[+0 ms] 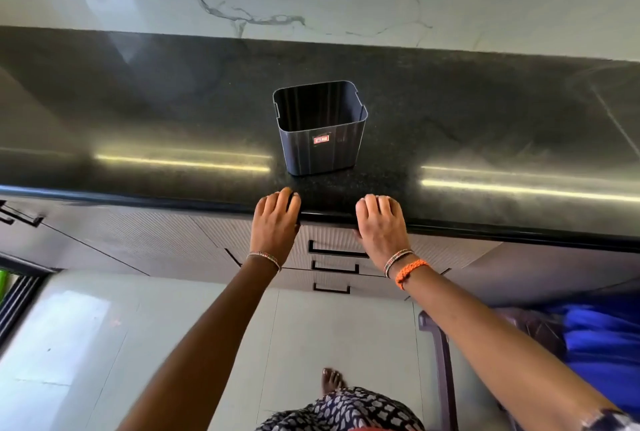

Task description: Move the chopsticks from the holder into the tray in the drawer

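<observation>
A dark square plastic holder (320,153) with a red sticker stands upright on the black countertop (138,112), a little back from the front edge. No chopsticks show inside it. My left hand (277,214) and my right hand (381,222) both rest palm down on the counter's front edge, just in front of the holder, holding nothing. Below them the drawers (332,240) with black handles are shut, so no tray is in view.
A marble wall rises behind the counter. A dark chair frame (440,354) with blue cloth (602,344) stands at the lower right on the light floor tiles. My bare foot (332,380) is near the cabinet base.
</observation>
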`<move>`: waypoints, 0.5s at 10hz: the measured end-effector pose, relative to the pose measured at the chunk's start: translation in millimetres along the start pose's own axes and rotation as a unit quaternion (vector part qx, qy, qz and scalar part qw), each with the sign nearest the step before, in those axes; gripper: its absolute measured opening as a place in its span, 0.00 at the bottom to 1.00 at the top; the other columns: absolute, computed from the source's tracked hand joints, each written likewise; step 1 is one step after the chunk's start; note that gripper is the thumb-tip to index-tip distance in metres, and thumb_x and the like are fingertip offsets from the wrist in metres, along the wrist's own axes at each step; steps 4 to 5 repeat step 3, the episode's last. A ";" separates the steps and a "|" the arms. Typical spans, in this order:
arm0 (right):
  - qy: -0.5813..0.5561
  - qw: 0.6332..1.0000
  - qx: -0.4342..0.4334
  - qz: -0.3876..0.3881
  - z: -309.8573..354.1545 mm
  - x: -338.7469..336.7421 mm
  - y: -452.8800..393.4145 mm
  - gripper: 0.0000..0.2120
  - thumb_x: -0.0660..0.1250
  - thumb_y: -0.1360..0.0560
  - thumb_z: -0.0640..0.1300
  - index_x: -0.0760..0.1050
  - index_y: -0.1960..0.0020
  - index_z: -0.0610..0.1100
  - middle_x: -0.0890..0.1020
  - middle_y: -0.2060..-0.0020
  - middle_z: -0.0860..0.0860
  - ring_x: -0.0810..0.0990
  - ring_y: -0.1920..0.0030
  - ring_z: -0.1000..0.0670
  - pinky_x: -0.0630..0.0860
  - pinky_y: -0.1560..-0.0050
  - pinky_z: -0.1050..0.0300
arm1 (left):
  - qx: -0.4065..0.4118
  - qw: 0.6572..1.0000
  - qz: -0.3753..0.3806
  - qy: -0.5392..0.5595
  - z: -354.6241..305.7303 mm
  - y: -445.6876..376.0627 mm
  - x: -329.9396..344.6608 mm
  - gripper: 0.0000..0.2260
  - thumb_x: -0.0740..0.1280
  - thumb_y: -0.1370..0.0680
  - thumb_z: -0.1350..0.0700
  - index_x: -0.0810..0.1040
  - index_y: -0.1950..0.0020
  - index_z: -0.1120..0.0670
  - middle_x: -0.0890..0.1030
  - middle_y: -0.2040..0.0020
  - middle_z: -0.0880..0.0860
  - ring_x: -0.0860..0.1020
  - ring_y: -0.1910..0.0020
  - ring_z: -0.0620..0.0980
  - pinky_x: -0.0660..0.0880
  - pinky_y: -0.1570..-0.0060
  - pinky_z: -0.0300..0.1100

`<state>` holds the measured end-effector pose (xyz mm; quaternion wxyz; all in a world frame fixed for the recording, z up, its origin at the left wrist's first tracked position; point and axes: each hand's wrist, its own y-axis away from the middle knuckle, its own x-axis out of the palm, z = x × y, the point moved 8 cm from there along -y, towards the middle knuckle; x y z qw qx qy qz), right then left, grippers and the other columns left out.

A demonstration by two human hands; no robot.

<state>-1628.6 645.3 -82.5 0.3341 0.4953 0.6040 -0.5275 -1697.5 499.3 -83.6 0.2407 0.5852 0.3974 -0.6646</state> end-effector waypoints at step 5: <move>-0.092 0.989 0.014 0.113 -9.7 -3.1 0.9 0.36 0.71 0.36 0.62 0.69 0.36 0.41 0.73 0.38 0.44 0.73 0.41 0.42 0.71 0.42 0.45 | -0.016 0.997 -0.021 0.077 -15.6 20.7 -23.3 0.29 0.64 0.28 0.43 0.70 0.34 0.61 0.75 0.36 0.61 0.75 0.38 0.60 0.72 0.37 0.53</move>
